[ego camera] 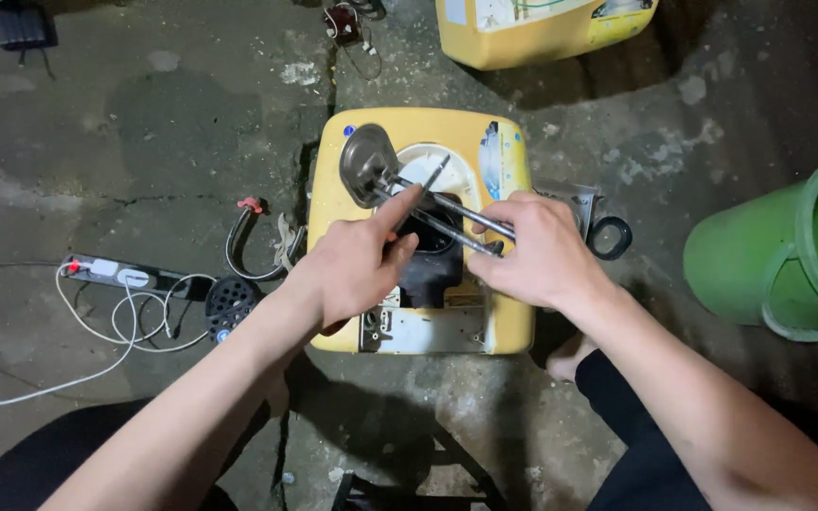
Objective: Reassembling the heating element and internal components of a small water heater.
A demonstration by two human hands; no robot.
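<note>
A yellow boxy appliance housing (331, 185) lies on the concrete floor, with a white round opening and a black part (433, 274) in its middle. My right hand (537, 251) grips the rods of a metal piece with a round disc end (367, 166) above the housing. My left hand (352, 270) is closed around a thin metal tool (433, 180), index finger stretched along it, its tip near the rods.
A green plastic bucket (788, 251) stands at the right. A second yellow housing (542, 33) lies at the top. A power strip (120, 274) with white cables, a black round part (229, 301) and a curved black hose (243, 241) lie at the left.
</note>
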